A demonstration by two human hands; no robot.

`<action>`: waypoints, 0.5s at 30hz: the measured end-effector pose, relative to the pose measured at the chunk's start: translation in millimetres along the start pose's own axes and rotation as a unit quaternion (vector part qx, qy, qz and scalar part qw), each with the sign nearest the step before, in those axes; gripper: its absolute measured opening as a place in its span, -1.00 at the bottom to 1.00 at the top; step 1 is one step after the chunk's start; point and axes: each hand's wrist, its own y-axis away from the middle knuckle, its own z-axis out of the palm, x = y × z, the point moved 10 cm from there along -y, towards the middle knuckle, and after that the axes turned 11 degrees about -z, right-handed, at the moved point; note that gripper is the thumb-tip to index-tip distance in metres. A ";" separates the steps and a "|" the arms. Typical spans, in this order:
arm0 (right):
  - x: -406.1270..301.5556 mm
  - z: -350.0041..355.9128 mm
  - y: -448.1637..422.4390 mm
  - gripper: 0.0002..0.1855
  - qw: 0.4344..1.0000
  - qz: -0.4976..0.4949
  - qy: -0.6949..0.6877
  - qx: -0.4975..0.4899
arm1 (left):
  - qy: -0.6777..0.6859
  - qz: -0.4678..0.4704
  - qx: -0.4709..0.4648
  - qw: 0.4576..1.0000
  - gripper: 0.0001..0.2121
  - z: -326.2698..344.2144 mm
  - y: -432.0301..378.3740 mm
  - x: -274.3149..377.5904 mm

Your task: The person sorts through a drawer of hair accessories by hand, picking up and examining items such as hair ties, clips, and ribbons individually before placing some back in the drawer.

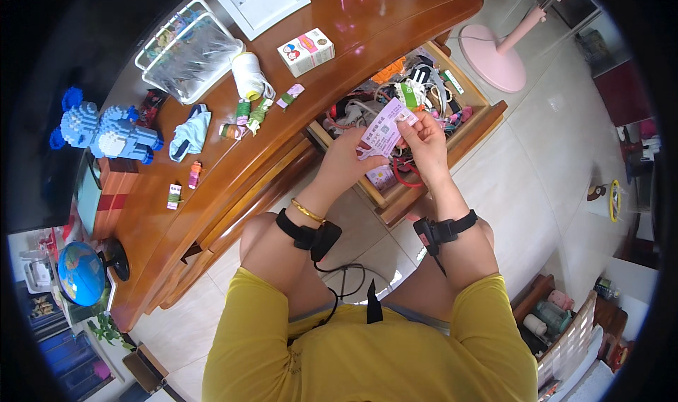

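Observation:
Both my hands hold a printed pink-purple card [385,129] over an open wooden drawer [487,117]. My left hand [347,158] grips the card's lower left side. Thumb and fingers of my right hand [425,141] pinch its right corner. Beneath the card, the drawer is crowded with cords, bands and small packets; an orange item [389,71] lies towards its back and a red loop [405,177] near its front. Another printed card [381,177] rests in the near left corner, partly hidden.
The wooden cabinet top [254,158] holds a white thread spool [247,76], a small box [306,52], thread-wound cards [259,117], a folded light-blue cloth [190,133], a white rack [185,52] and a blue brick figure [108,132]. A pink stand base [492,57] is on the floor.

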 end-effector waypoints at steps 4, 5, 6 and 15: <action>-12.7 27.1 7.0 -0.83 1.000 -0.015 -0.017 -0.003 | 0.156 0.028 -0.072 0.985 -0.35 -22.8 7.2 38.7; -12.9 26.2 9.7 -0.82 1.000 -0.018 -0.020 -0.001 | 0.165 0.027 -0.078 0.983 -0.40 -23.4 6.5 43.4; -29.1 33.5 10.2 -0.79 0.991 -0.097 0.082 -0.036 | 0.171 0.027 -0.078 0.982 -0.45 -30.1 9.0 45.9; -130.0 93.8 39.3 -0.57 0.892 -0.344 0.268 -0.122 | 0.415 -0.087 -0.034 0.905 -0.64 -50.5 38.2 58.9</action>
